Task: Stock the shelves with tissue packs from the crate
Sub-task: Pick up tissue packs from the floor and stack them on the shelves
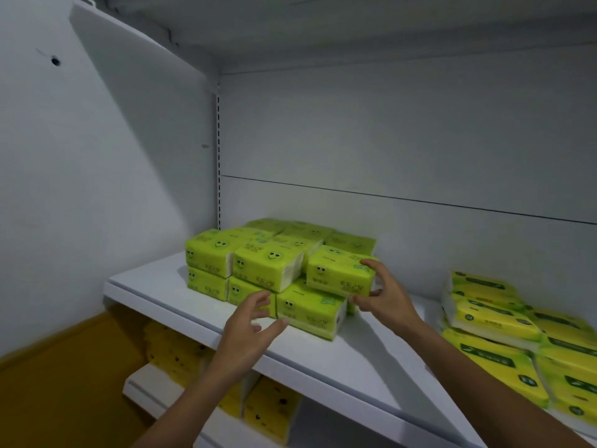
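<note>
While the left hand [250, 324] hangs open with fingers spread just in front of the stack of green tissue packs [268, 263], low by its bottom row, whether it touches a pack cannot be told. On the stack's upper layer, at its front right corner, sits the top green pack [336, 273], its long axis running along the stack's front, a little skewed. The right hand [384, 292] pinches that pack's right end, fingers over the top and thumb under the lower edge. The pack therefore lies to the left of the grip, with its free left end nearer the left hand. Squaring it up probably calls for a push leftward and back into the stack. Below the stack, yellow packs [271, 405] are half hidden by the shelf board [355, 360]. Well to the right of the stack, yellow-green packs [491, 315] are smeared by blur. No crate is in view.
</note>
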`<state>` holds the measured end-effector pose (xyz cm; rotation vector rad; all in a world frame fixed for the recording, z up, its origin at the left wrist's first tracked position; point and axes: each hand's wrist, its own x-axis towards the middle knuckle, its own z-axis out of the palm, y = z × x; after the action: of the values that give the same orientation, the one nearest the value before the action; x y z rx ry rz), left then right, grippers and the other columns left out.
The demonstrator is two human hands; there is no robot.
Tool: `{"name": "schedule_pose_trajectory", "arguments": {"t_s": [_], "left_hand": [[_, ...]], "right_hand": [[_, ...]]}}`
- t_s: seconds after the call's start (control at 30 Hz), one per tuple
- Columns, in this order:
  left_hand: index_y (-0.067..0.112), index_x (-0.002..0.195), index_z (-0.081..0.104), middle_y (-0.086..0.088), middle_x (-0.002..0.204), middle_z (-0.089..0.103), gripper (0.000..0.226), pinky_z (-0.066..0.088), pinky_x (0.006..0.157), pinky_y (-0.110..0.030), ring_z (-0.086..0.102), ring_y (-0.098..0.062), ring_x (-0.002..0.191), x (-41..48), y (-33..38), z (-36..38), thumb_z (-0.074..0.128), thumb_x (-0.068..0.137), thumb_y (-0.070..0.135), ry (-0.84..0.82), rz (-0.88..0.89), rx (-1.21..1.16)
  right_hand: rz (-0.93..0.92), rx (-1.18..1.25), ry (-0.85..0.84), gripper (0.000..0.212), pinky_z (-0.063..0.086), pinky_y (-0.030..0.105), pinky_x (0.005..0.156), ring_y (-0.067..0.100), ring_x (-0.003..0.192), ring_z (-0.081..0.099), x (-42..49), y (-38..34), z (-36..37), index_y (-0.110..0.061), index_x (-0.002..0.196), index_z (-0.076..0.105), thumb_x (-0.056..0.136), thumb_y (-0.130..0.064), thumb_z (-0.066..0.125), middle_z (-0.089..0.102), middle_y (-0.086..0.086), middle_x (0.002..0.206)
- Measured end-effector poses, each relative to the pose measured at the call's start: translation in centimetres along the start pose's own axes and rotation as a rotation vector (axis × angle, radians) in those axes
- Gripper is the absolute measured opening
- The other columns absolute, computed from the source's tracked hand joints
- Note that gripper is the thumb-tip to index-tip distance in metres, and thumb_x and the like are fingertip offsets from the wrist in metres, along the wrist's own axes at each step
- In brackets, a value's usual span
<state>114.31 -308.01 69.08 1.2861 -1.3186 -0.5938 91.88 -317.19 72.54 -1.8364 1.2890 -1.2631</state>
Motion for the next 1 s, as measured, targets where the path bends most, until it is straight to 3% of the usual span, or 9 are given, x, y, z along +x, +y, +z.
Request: {"name": "schedule_pose_trajectory", "arguments": {"t_s": [0.07, 0.27, 0.47, 0.53, 0.63, 0.73, 0.83, 1.0], "left_hand": [[0.026, 0.119, 0.049, 0.004, 0.118, 0.055, 0.045, 0.042, 0.074, -0.013, 0.055, -0.011, 0.105, 0.2, -0.9, -0.3, 0.070, 0.080, 0.017, -0.003, -0.021, 0.007], [0.026, 0.118, 0.049, 0.004, 0.117, 0.056, 0.045, 0.041, 0.073, -0.010, 0.055, -0.008, 0.102, 1.7, -2.6, -1.8, 0.070, 0.080, 0.016, 0.001, -0.031, 0.009], [0.027, 0.120, 0.049, 0.005, 0.118, 0.056, 0.045, 0.041, 0.076, -0.013, 0.055, -0.005, 0.103, 2.2, -4.1, -1.8, 0.070, 0.080, 0.018, -0.025, -0.050, -0.001], [0.026, 0.119, 0.050, 0.006, 0.117, 0.057, 0.045, 0.040, 0.075, -0.012, 0.055, -0.003, 0.102, 2.3, -4.3, -1.7, 0.070, 0.080, 0.018, -0.028, -0.043, 0.003], [0.027, 0.118, 0.050, 0.007, 0.116, 0.057, 0.044, 0.040, 0.075, -0.011, 0.055, -0.003, 0.102, 2.4, -4.5, -1.7, 0.070, 0.081, 0.017, -0.030, -0.040, 0.005], [0.028, 0.118, 0.049, 0.008, 0.117, 0.056, 0.044, 0.040, 0.075, -0.010, 0.055, -0.003, 0.102, 2.3, -4.8, -1.8, 0.070, 0.081, 0.016, -0.027, -0.035, 0.018], [0.027, 0.118, 0.049, 0.008, 0.118, 0.055, 0.045, 0.041, 0.075, -0.010, 0.055, -0.005, 0.103, 2.2, -4.9, -1.9, 0.070, 0.081, 0.015, -0.030, -0.033, 0.023], [0.026, 0.117, 0.049, 0.006, 0.118, 0.055, 0.044, 0.040, 0.078, -0.012, 0.054, -0.009, 0.104, 1.9, -4.2, -2.5, 0.069, 0.081, 0.011, -0.074, -0.014, 0.029]], "right_hand": [[0.026, -0.023, 0.028, 0.071, 0.051, 0.053, 0.085, 0.033, 0.096, 0.061, 1.5, 0.8, 0.7, -0.045, 0.113, 0.049, 0.052, -0.023, 0.079, 0.058, 0.011, 0.120], [0.046, -0.054, 0.036, 0.072, 0.050, 0.056, 0.086, 0.036, 0.104, 0.060, 4.1, 1.8, 1.8, -0.031, 0.124, 0.049, 0.064, -0.007, 0.082, 0.054, 0.003, 0.117], [0.068, -0.193, 0.069, 0.069, 0.044, 0.033, 0.090, 0.026, 0.107, 0.055, 4.7, 1.9, 1.9, -0.020, 0.132, 0.046, 0.071, -0.006, 0.077, 0.057, 0.009, 0.120], [0.080, -0.277, 0.084, 0.069, 0.042, 0.032, 0.087, 0.027, 0.106, 0.054, 4.9, 1.9, 2.1, -0.023, 0.134, 0.044, 0.073, -0.014, 0.077, 0.059, 0.010, 0.121], [0.125, -0.449, 0.075, 0.074, 0.037, 0.038, 0.095, 0.037, 0.117, 0.045, 5.4, 1.9, 2.4, -0.028, 0.140, 0.035, 0.077, -0.027, 0.074, 0.054, 0.009, 0.133], [0.166, -0.384, 0.076, 0.083, 0.036, 0.045, 0.104, 0.040, 0.124, 0.042, 5.8, 1.9, 2.6, -0.029, 0.145, 0.026, 0.078, -0.022, 0.073, 0.049, 0.010, 0.139], [0.182, -0.334, 0.094, 0.094, 0.037, 0.050, 0.103, 0.040, 0.125, 0.043, 5.4, 1.8, 2.8, -0.030, 0.149, 0.015, 0.077, -0.020, 0.074, 0.051, 0.012, 0.137], [0.149, -0.444, 0.140, 0.100, 0.040, 0.046, 0.099, 0.039, 0.125, 0.042, 3.2, 0.5, 2.0, -0.028, 0.150, 0.010, 0.074, -0.026, 0.075, 0.050, 0.017, 0.134]]}}
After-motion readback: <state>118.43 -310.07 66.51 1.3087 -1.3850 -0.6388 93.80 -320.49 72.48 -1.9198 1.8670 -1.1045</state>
